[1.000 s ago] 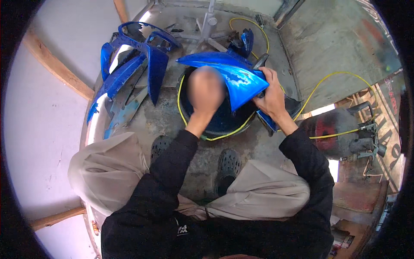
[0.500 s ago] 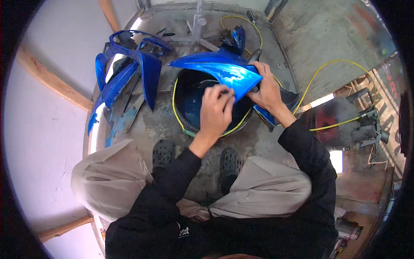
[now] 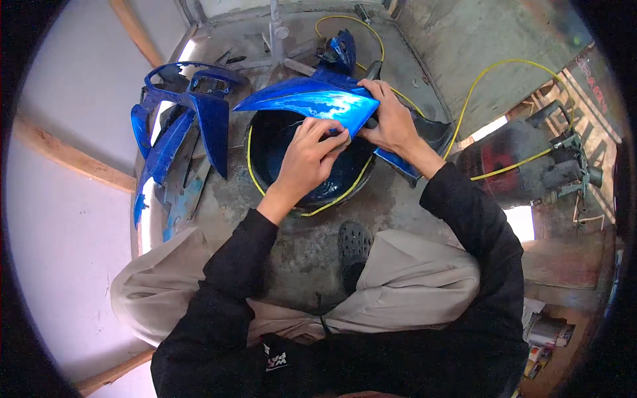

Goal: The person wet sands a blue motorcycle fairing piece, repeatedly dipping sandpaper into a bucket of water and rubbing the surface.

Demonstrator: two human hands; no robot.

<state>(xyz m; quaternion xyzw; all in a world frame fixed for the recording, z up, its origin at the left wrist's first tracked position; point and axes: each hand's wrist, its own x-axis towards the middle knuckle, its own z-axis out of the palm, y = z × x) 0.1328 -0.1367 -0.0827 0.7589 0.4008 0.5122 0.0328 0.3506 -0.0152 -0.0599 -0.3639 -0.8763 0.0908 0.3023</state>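
- Blue panel (image 3: 312, 101) held over dark basin (image 3: 292, 159); long axis runs left-right, pointed tip to the left.
- Right hand (image 3: 391, 123) clamped on panel's right end, steadying it.
- Left hand (image 3: 312, 156) just under the near edge, fingers pinched together on it; what they pinch, cannot tell.
- More blue panels (image 3: 179, 132) lie well to the left.
- Yellow hose (image 3: 478, 79) loops past the basin.

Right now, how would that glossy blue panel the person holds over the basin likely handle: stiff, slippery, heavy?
The blue panel probably stays stiff: it spans unsupported beyond both hands. Its wet-looking gloss suggests slipperiness. The thin shell seems light; the right hand props one end, the left hand below.
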